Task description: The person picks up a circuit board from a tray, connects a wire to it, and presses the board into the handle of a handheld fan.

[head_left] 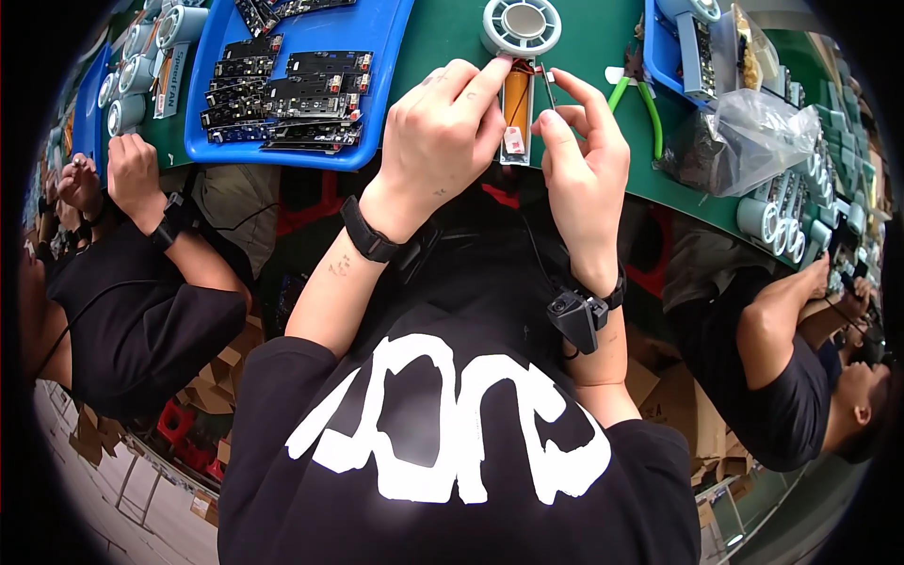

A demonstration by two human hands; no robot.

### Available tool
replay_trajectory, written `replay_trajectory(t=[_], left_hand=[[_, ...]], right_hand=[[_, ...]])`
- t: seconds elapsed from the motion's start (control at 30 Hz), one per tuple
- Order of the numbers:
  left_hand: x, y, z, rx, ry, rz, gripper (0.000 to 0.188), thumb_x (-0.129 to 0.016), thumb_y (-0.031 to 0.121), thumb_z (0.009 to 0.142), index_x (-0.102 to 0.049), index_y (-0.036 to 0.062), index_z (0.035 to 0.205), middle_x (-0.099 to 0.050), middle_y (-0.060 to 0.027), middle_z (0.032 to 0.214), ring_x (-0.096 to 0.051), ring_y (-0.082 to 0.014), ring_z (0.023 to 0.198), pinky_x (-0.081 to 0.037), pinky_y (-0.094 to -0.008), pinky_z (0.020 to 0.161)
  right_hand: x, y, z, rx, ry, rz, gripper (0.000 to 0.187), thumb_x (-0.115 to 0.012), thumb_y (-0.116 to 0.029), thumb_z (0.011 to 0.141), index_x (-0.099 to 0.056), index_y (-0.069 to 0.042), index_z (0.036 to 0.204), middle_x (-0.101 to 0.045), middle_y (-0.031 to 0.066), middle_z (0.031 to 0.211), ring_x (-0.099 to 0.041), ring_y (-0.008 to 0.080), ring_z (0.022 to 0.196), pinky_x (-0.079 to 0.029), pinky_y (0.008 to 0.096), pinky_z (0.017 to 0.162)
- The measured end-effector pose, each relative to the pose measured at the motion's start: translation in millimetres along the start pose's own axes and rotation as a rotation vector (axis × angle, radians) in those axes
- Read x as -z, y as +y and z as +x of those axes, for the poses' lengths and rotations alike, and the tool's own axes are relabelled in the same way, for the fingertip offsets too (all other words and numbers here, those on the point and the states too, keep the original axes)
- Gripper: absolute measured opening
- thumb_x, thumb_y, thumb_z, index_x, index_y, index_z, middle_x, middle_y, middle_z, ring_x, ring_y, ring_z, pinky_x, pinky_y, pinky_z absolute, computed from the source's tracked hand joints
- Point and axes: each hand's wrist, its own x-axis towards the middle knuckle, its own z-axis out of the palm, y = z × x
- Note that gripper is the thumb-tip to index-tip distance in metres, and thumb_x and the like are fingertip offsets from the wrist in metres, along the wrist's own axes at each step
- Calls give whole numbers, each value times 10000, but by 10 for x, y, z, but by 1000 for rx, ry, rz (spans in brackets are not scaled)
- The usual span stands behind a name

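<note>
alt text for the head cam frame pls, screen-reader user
A person's left hand presses on an open handheld fan with an orange cell showing inside, while the right hand pinches a thin small part beside it, on a green table. A blue tray of dark circuit boards lies to the left, green-handled pliers to the right; co-workers sit either side.

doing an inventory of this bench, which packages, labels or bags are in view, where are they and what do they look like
Small label: white with a red mark, on the open handheld fan body between the left hand and right hand.
Clear plastic bag: crumpled, on the green table, right of the green-handled pliers.
Narrow card: white, printed, beside the blue tray at left.
</note>
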Motion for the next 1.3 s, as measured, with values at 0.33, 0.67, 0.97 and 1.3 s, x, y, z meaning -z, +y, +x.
replay_trajectory(t=[0.33, 0.67, 0.97, 1.3], left_hand=[[75, -15, 116, -126, -123, 153, 426, -703, 19, 795, -697, 89, 1216, -626, -61, 884, -653, -231, 737, -548, -341, 628], [103, 61, 136, -96, -231, 167, 394, -663, 11, 841, -656, 42, 1234, -648, -93, 959, -686, -263, 794, -587, -338, 714], [-64, 165, -213, 303, 77, -567, 509, -503, -139, 815, -565, -83, 1317, -664, -283, 1199, -704, -404, 1036, -591, -418, 882], [-28, 94, -241, 253, -24, -505, 480, -517, -120, 821, -590, -79, 1294, -697, -255, 1173, -722, -355, 1049, -587, -397, 886]], right_hand=[[23, 41, 9, 18, -11, -20, 382, -607, -44, 974, -587, -4, 1354, -653, 40, 879, -515, 34, 590, -378, 203, 498], [-96, 105, 22, 228, 95, -350, 361, -663, -91, 948, -612, 49, 1277, -689, 155, 911, -685, 236, 727, -541, 341, 643], [-274, 228, 69, 509, 225, -574, 345, -673, -73, 926, -660, 14, 1259, -633, 144, 1063, -638, 231, 840, -522, 338, 711], [-325, 165, 71, 466, 305, -604, 325, -701, -38, 884, -675, 18, 1203, -625, 138, 1027, -632, 241, 802, -525, 353, 703]])
